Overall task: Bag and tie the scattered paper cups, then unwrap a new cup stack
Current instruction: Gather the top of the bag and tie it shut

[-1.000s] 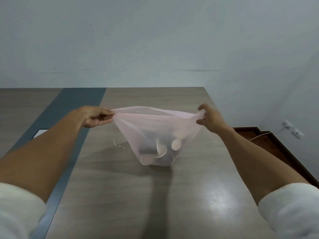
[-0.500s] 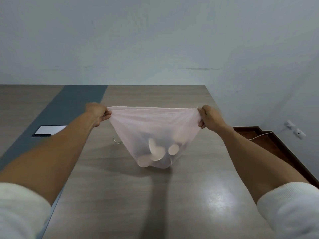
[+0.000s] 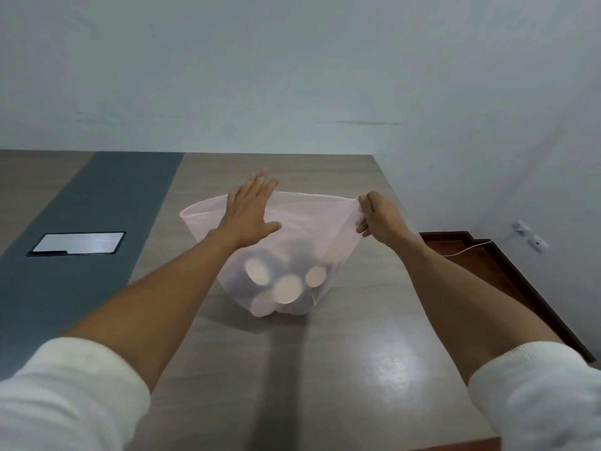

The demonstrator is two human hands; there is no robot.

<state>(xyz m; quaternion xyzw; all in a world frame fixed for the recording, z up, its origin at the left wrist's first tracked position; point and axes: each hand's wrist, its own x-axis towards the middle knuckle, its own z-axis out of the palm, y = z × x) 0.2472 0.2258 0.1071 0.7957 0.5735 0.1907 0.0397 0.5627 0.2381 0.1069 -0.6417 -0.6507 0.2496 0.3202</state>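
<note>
Bag (image 3: 328,229) between hands, cups (image 3: 286,288) inside

I see a big wooden tabletop (image 3: 357,369), brown-gray and shiny near me, where light shines back off it. A wide dark gray stripe (image 3: 97,203) runs along its left part. In that stripe sits a flat silver plate (image 3: 78,243) in a dark frame. A thin pink bag (image 3: 325,229) rests its bottom on the tabletop in the middle, with paper cups (image 3: 286,288) inside it.
</note>
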